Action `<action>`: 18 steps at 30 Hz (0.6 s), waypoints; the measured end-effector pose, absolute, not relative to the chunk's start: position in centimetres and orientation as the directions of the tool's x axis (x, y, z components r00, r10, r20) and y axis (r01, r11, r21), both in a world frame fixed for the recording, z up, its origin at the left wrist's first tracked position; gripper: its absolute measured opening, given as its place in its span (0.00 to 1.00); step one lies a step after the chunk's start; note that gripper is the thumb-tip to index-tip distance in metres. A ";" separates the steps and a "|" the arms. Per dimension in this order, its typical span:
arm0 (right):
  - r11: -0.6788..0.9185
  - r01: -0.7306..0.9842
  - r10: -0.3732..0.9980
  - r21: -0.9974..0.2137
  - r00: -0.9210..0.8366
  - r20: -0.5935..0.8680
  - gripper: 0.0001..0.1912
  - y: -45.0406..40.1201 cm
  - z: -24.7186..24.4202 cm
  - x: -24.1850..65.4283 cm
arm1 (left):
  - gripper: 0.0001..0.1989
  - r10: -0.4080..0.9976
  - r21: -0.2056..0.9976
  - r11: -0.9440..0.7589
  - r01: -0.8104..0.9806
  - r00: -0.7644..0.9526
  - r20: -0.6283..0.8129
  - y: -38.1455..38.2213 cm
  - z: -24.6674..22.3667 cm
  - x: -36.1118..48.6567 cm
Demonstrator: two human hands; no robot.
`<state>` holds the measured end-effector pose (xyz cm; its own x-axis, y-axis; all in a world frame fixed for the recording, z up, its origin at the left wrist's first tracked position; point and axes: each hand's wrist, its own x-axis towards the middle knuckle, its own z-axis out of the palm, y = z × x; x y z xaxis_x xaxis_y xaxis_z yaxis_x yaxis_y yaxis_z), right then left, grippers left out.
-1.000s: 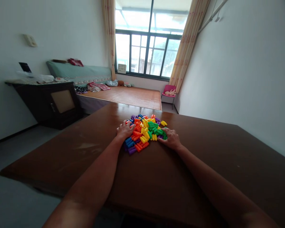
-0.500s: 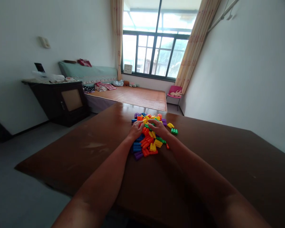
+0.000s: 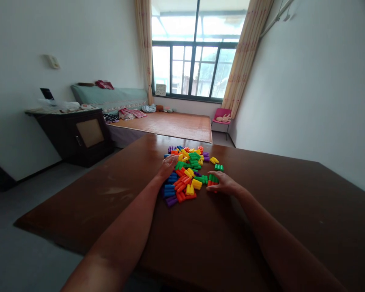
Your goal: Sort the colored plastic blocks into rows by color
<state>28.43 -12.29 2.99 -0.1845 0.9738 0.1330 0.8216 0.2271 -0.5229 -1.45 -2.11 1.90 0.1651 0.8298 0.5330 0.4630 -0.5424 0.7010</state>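
Note:
A heap of plastic building blocks in red-orange, yellow, green, blue and purple lies on the brown table. My left hand rests at the heap's left side, its fingers loosely stretched over the blocks, with no block visible in its grasp. At the right edge of the heap, my right hand has its thumb on the near side and fingers on the far side of some joined green and orange blocks. Just beyond that hand lie a green block and a yellow block.
Past the table stands a bed with clothes and soft toys. A dark cabinet is at the left. A pink chair holding a plush toy stands by the right wall, near the curtained window.
My right hand has moved from the heap's middle to the right and nearer, around the green and orange blocks. Green blocks now show in the middle. My left hand stays on the left side.

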 end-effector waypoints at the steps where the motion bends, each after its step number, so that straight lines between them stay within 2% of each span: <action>1: 0.246 0.797 0.969 -0.552 -0.195 0.150 0.40 -12.3 2.8 28.0 | 0.20 0.816 0.685 -0.569 0.455 0.212 0.537 -2.4 2.1 -1.4; 6: 0.266 0.623 0.957 -0.735 -0.078 0.280 0.34 -11.9 2.4 25.2 | 0.17 0.781 0.584 -0.623 0.521 0.364 0.508 -4.2 2.9 -1.3; 11: 0.305 0.235 0.948 -0.923 0.011 0.317 0.28 -11.8 2.3 24.1 | 0.15 0.810 0.605 -0.578 0.548 0.289 0.511 -4.9 3.6 -1.1; 14: 0.282 0.020 0.959 -0.959 0.032 0.282 0.25 -11.9 2.7 23.8 | 0.16 0.746 0.471 -0.622 0.625 0.291 0.599 -5.5 4.5 -0.6; 18: 0.308 -0.195 0.951 -0.931 0.083 0.297 0.23 -12.0 3.5 22.8 | 0.15 0.621 0.301 -0.742 0.599 0.442 0.647 -7.2 5.8 0.8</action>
